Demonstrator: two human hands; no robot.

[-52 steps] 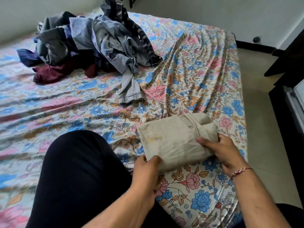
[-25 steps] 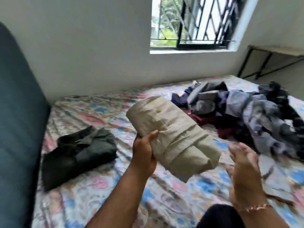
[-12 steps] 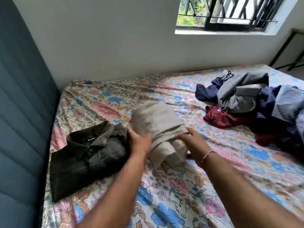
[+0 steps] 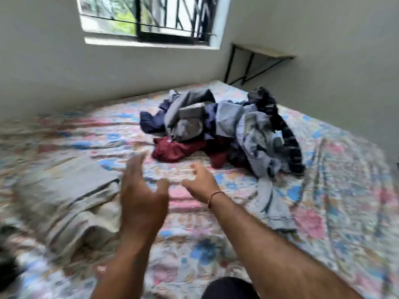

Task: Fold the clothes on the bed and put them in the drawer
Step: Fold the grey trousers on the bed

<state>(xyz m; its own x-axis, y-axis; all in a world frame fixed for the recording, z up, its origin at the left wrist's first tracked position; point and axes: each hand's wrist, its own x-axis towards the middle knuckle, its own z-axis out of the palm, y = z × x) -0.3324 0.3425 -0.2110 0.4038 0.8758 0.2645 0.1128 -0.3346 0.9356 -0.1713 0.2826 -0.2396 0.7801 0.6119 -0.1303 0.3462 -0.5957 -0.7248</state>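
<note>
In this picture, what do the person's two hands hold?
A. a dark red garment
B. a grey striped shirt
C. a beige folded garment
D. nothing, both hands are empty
D: the left hand and the right hand are in the air with relaxed fingers above the floral bedsheet, touching no cloth.

A barred window (image 4: 149,18) sits in the white wall, with a wall-mounted shelf (image 4: 262,53) to its right.

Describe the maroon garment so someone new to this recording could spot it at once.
Start at the window and drop to the heap of unfolded clothes on the floral bed. The maroon garment lies at the heap's near-left edge, the only red piece among greys and blues.
</note>
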